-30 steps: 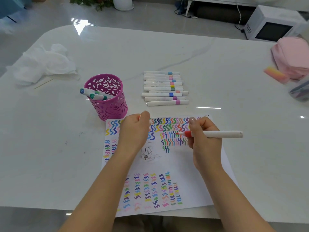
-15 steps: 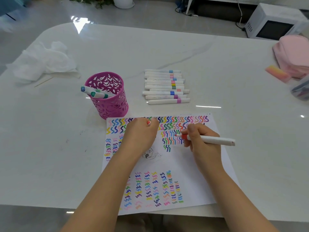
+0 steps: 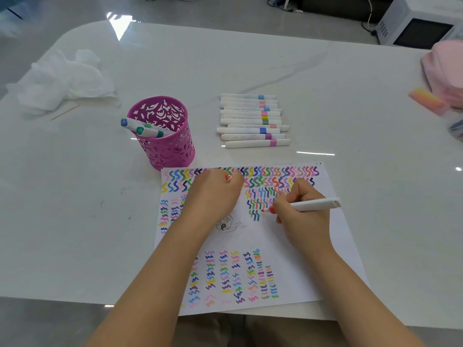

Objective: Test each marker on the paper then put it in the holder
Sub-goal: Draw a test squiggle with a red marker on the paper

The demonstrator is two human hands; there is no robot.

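- Marker (image 3: 313,204) tip has dropped onto the paper (image 3: 300,259), just right of the last blue squiggle; the right hand (image 3: 300,219) clamps its barrel.
- Left hand (image 3: 213,194) stays fisted on the paper at 9 o'clock of the tip, pinching a red cap (image 3: 228,177).
- Holder (image 3: 165,149) stands at 10 o'clock of the paper, unmoved.

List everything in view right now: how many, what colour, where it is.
table: one, white marble, fills view
paper: one, white with coloured squiggles, front edge
holder: one, magenta, by paper's far-left corner
markers in holder: at least two, green-capped
loose markers: about nine, white with coloured bands, beyond paper
red marker: one, white barrel, tip at paper
cap: one, red, likely, at left fingertips
tissue: one, white, far left
pouch: one, pink, right edge
block: one, pink-orange, beside pouch
microwave: one, white, beyond table
left hand: rests on paper, pinches cap
right hand: grips red marker
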